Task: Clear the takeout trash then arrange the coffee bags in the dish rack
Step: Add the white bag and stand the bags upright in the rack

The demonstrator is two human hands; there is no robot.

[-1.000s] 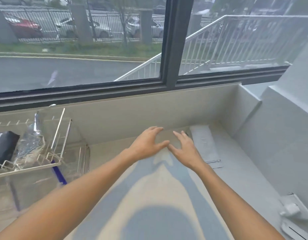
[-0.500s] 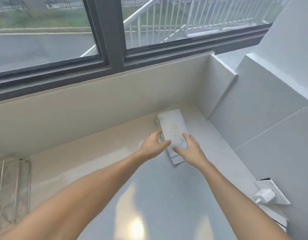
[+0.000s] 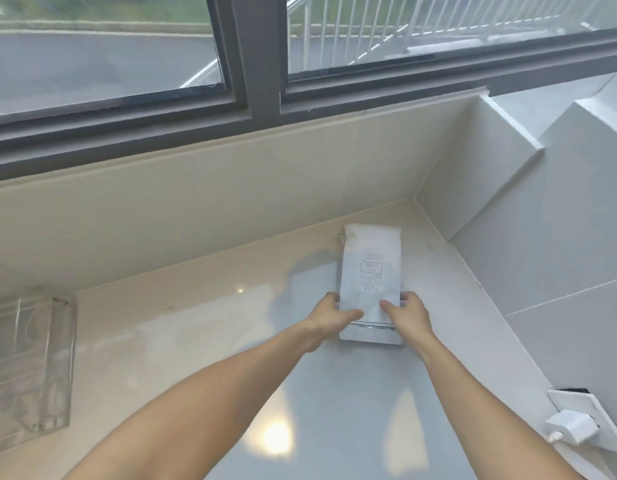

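Half a second ago both hands only reached for the white coffee bag (image 3: 371,271); now the left hand (image 3: 329,315) and right hand (image 3: 409,315) grip its near end, fingers wrapped round either edge. The bag lies flat on the counter (image 3: 196,327) near the corner, and the clear tray (image 3: 30,368) at the left shows more fully.

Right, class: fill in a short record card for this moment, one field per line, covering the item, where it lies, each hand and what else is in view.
item: white coffee bag with a printed label
position: flat on the pale countertop, near the back right corner
left hand: gripping the bag's near left edge
right hand: gripping the bag's near right edge
far left: clear tray, partly out of view
lower right: white wall plug
behind: window
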